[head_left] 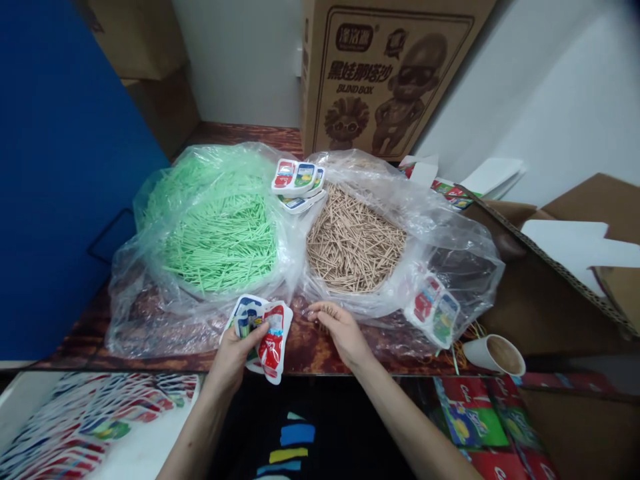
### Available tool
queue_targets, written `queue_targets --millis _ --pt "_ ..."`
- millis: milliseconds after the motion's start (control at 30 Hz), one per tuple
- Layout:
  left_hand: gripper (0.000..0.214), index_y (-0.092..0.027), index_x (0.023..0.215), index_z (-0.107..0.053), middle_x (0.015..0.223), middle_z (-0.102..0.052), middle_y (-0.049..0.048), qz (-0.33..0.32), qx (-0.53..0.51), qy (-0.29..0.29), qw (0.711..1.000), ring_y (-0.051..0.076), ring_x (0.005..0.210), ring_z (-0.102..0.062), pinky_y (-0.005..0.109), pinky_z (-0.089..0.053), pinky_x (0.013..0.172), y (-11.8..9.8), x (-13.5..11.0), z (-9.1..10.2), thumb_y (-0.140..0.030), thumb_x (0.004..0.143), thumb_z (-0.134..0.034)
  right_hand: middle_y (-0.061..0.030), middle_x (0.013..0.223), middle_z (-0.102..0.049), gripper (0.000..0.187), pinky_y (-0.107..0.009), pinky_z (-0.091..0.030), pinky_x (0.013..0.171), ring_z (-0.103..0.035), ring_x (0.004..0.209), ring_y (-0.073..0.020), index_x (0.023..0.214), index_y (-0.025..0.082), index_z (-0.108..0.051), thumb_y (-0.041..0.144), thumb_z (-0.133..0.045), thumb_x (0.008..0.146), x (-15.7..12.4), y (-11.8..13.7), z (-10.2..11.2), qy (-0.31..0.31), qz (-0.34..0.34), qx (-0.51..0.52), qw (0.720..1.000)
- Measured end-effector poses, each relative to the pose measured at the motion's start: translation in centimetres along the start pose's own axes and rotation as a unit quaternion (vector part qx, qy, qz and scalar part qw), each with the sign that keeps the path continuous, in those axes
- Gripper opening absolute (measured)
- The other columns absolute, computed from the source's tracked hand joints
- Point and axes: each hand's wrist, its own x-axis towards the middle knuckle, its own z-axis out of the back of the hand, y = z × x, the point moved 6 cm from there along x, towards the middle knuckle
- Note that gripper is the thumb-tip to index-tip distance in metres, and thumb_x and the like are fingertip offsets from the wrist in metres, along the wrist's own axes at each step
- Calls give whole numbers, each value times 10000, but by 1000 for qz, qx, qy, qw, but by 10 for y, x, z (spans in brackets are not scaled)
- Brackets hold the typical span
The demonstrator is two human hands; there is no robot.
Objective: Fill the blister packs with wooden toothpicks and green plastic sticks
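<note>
My left hand (233,357) is closed on several small white-edged packs (273,341) with red cola and blue-green prints, fanned out, its thumb on top. My right hand (345,333) is closed, with thin brown sticks (326,315) between its fingers. It is just in front of a clear plastic bag heaped with brown sticks (355,247). To the left, another clear bag holds bright green sticks (225,240). A small stack of similar packs (299,179) lies between the two bags. Another printed pack (434,310) lies at the right bag's edge.
A tall cardboard box (390,73) stands at the back. On the right are an open carton (530,287) and a tipped paper cup (495,355). Below the table edge, a white container (145,437) holds many packs; red and green printed boxes (470,413) sit at lower right.
</note>
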Motion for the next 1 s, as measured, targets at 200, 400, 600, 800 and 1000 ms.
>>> queue_targets --millis 200,400,600,800,1000 --pt "340 -133 831 -723 717 -744 24 8 -3 6 1000 134 569 -655 244 -540 624 3 -1 0 -275 562 -875 -21 809 -673 163 -304 -445 820 -611 834 -181 842 196 -650 293 -529 890 -14 -6 3 -4 94 -158 983" --pt "323 -139 820 -731 742 -751 29 -4 1 9 1000 150 597 -668 252 -539 646 2 -3 -4 -271 561 -873 -32 852 -685 183 -297 -450 826 -628 862 -187 835 199 -653 248 -492 907 -20 -3 -1 18 108 -224 968" --pt "338 -141 804 -728 708 -741 15 -3 3 4 1000 140 575 -657 241 -534 627 -2 -4 -7 -272 534 -884 -33 883 -689 194 -288 -454 815 -632 883 -183 861 206 -653 241 -472 923 -22 -7 -2 31 117 -236 964" --pt "350 -144 804 -727 701 -738 5 -4 2 1 1000 126 568 -651 219 -529 607 -3 -3 -6 -286 527 -889 -35 882 -686 191 -283 -454 816 -630 876 -180 864 202 -655 245 -478 922 -22 -7 -4 35 112 -242 963" --pt "313 -135 784 -728 696 -742 16 -4 5 -8 1000 144 555 -661 235 -530 581 -5 -1 -1 -264 542 -880 -38 863 -689 207 -288 -466 808 -628 861 -179 855 199 -667 265 -481 920 -22 -5 -4 32 113 -233 965"
